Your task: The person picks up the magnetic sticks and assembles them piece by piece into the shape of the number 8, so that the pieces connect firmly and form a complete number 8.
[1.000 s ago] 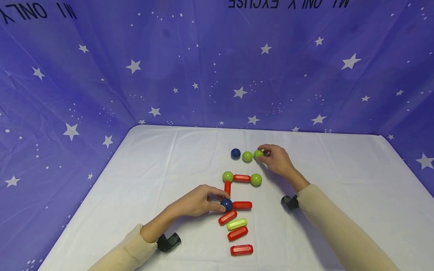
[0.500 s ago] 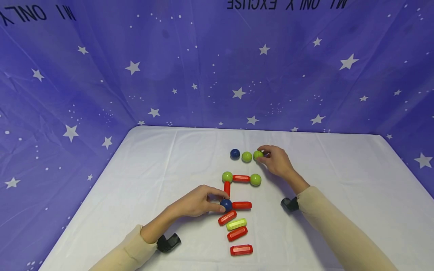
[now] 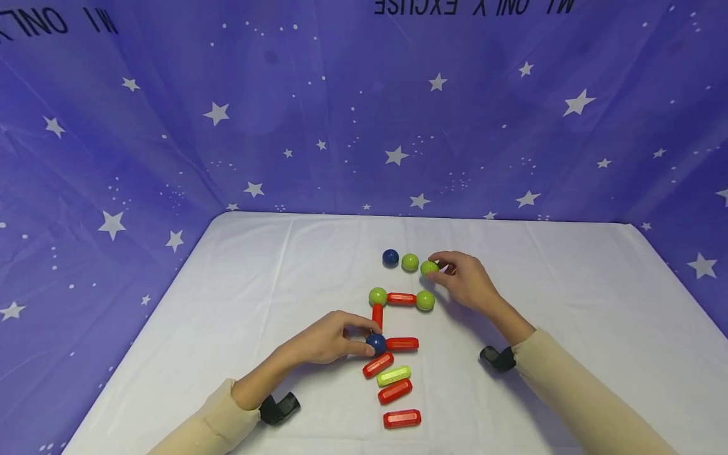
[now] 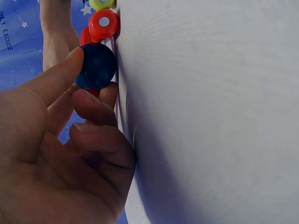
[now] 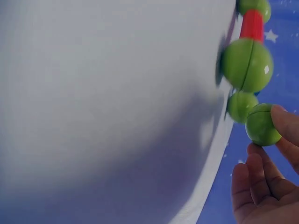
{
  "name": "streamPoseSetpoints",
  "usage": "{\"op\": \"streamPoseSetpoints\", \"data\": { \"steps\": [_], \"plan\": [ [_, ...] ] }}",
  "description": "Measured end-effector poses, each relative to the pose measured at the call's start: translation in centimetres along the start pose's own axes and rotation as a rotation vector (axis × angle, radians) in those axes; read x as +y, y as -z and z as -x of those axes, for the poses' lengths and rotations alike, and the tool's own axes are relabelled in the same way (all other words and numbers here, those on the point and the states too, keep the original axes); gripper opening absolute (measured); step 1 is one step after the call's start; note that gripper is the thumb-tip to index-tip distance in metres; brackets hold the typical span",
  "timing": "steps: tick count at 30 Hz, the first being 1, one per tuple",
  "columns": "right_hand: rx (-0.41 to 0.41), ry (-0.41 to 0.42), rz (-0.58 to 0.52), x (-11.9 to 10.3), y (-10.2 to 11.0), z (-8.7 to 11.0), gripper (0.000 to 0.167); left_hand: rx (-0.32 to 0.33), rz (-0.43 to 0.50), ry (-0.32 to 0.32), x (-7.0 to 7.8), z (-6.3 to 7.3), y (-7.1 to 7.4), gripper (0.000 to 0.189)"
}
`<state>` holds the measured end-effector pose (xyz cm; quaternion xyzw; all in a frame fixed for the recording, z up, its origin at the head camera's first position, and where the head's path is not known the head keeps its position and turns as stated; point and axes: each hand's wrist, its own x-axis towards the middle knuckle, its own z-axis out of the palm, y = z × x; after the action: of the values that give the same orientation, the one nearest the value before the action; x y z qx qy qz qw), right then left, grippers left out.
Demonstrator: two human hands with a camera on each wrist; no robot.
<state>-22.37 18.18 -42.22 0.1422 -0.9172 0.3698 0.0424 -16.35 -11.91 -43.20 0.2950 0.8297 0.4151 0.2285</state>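
My left hand (image 3: 327, 338) pinches a blue ball (image 3: 376, 344) between thumb and fingers; the left wrist view shows the same blue ball (image 4: 97, 66) close up. From that ball one red rod (image 3: 402, 344) extends right and another red rod (image 3: 377, 317) leads up to a green ball (image 3: 378, 297). A red rod (image 3: 401, 298) joins this to a second green ball (image 3: 425, 301). Behind them my right hand (image 3: 469, 281) pinches a loose green ball (image 3: 429, 268) by thumb and fingertips. In the right wrist view the pinched green ball (image 5: 262, 125) appears between the fingers.
A blue ball (image 3: 390, 258) and a green ball (image 3: 410, 262) lie at the back of the white table (image 3: 273, 272). Nearest me lie loose rods: a red rod (image 3: 378, 365), a yellow-green rod (image 3: 394, 376) and more red ones (image 3: 395, 391). A starry purple cloth (image 3: 341, 114) hangs behind.
My right hand has drawn the green ball slightly toward me, away from the green ball beside it. The left hand keeps its pinch on the blue ball. The head view has shifted a little.
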Motion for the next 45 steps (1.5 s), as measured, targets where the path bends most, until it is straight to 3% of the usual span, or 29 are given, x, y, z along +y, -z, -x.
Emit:
{"op": "streamPoseSetpoints", "data": {
  "steps": [13, 22, 29, 45],
  "plan": [
    [-0.063, 0.069, -0.085, -2.2, 0.3, 5.5, 0.032, 0.006, 0.011, -0.002, -0.1, 0.3, 0.1, 0.028],
    [-0.185, 0.072, -0.110, -2.6, 0.3, 8.4, 0.029, 0.004, 0.018, 0.011, 0.0, 0.3, -0.1, 0.029],
    [-0.322, 0.100, -0.109, -2.7, 0.1, 9.3, 0.028, 0.001, 0.038, 0.017, 0.0, 0.2, -0.1, 0.030],
    [-0.365, 0.026, -0.090, -2.8, -0.4, 9.5, 0.028, -0.004, 0.041, 0.028, 0.0, 0.0, -0.1, 0.029]
  ]
}}
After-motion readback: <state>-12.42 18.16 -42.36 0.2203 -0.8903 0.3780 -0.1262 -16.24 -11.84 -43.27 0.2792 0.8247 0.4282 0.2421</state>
